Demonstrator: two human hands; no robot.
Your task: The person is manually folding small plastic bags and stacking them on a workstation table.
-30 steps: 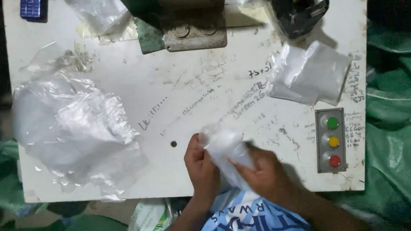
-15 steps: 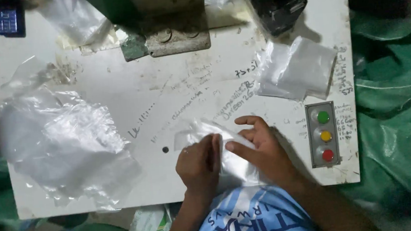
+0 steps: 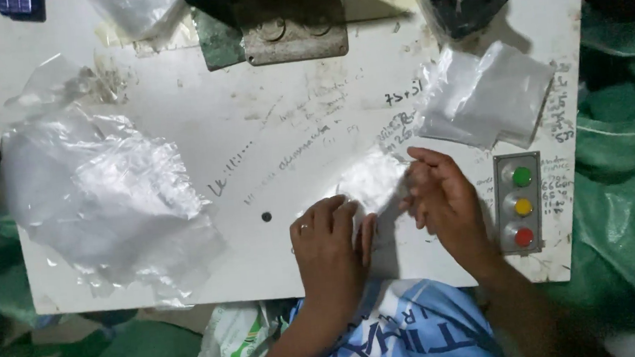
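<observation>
A small clear plastic bag (image 3: 371,182) is lying flat on the white surface (image 3: 268,129), right between the two hands. The left hand (image 3: 331,249) is resting palm-down just below and left of the bag, its fingers stretched forward and its fingertips (image 3: 346,210) touching the bag's near edge; its grip is loose, closing on nothing. The right hand (image 3: 444,199) is sitting just right of the bag, fingers spread and slightly curled, fingertips (image 3: 413,190) meeting the bag's right edge; this grip too is unclenched, pressing rather than pinching.

Just beyond the right hand, a stack of folded clear bags (image 3: 488,97) is lying on the surface. Immediately right of that hand, a grey panel with three round buttons (image 3: 521,202), green, yellow and red, is sitting on the surface. Well away to the left of the left hand, a big heap of crumpled clear plastic (image 3: 100,195) is spreading out. Far ahead of both hands, a metal machine base (image 3: 283,30) is standing at the surface's far edge. Green sacking (image 3: 629,199) is lying around the surface.
</observation>
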